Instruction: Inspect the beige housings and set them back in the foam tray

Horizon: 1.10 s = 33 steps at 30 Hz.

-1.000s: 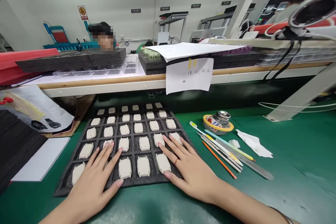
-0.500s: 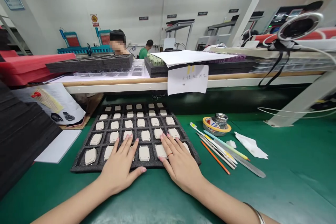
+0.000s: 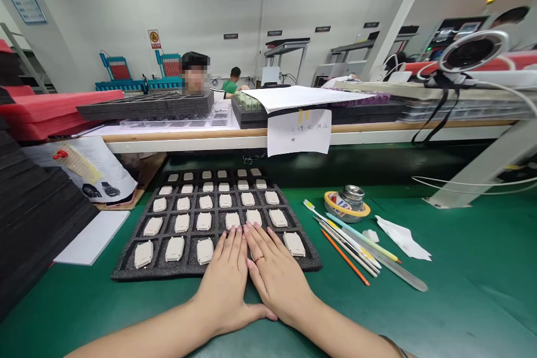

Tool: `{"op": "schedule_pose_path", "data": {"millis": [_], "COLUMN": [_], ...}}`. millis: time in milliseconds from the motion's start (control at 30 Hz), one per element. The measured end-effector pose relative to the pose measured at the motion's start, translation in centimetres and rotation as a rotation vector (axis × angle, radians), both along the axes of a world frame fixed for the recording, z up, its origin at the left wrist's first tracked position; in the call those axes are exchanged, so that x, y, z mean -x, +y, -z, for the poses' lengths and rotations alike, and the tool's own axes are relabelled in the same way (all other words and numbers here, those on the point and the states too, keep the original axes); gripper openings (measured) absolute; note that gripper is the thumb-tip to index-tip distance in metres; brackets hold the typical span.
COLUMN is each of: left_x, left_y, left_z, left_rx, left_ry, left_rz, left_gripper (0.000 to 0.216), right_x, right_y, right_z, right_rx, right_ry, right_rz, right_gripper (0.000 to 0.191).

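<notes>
Under the flat, outstretched fingers of the left hand [image 3: 226,285] and right hand [image 3: 280,282], a black rectangular foam tray [image 3: 176,273] holds cream rounded-rectangular cases [image 3: 204,221]; right of both lies a slim orange stick [image 3: 346,258].

Twenty-eight pale cases [image 3: 203,221] are showing in one black foam tray [image 3: 134,276], and two hands [image 3: 224,286] are lying over it. One orange stick [image 3: 345,257] and two white scraps [image 3: 403,236] are resting nearby; four dark signs [image 3: 274,33] are hanging behind.
</notes>
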<state>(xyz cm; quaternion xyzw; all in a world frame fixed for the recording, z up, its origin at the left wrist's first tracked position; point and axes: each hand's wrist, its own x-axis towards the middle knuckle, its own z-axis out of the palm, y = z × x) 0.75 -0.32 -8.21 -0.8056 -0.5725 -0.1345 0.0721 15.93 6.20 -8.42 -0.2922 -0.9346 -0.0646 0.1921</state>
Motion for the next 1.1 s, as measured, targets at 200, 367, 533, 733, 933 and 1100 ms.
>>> {"op": "schedule_pose_path", "data": {"millis": [200, 367, 533, 733, 933, 1100], "left_x": [2.3, 6.6, 12.2, 16.2, 15.0, 12.3], "left_y": [-0.6, -2.5, -5.4, -8.0, -6.4, -3.3], "left_z": [-1.4, -1.3, -0.2, 0.5, -0.3, -0.7], "left_rx": [0.055, -0.028, -0.114, -0.161, -0.165, -0.068], "left_ry": [0.095, 0.19, 0.244, 0.233, 0.25, 0.184], "left_rz": [0.049, -0.075, -0.269, -0.417, -0.348, -0.242], "left_gripper": [0.097, 0.088, 0.076, 0.072, 0.08, 0.084], "right_x": [-1.6, -4.3, -6.8, -7.9, -6.5, -3.6], "right_y": [0.8, 2.0, 2.6, 2.4, 2.0, 1.5], "right_z": [-0.5, 0.1, 0.5, 0.6, 1.0, -0.3], "right_rx": [0.05, 0.043, -0.081, -0.112, -0.006, 0.215], "right_ry": [-0.051, -0.036, 0.002, 0.01, 0.019, -0.048], "right_rz": [0.043, 0.101, 0.082, 0.068, 0.098, 0.027], "right_gripper": [0.069, 0.079, 0.082, 0.075, 0.089, 0.082]}}
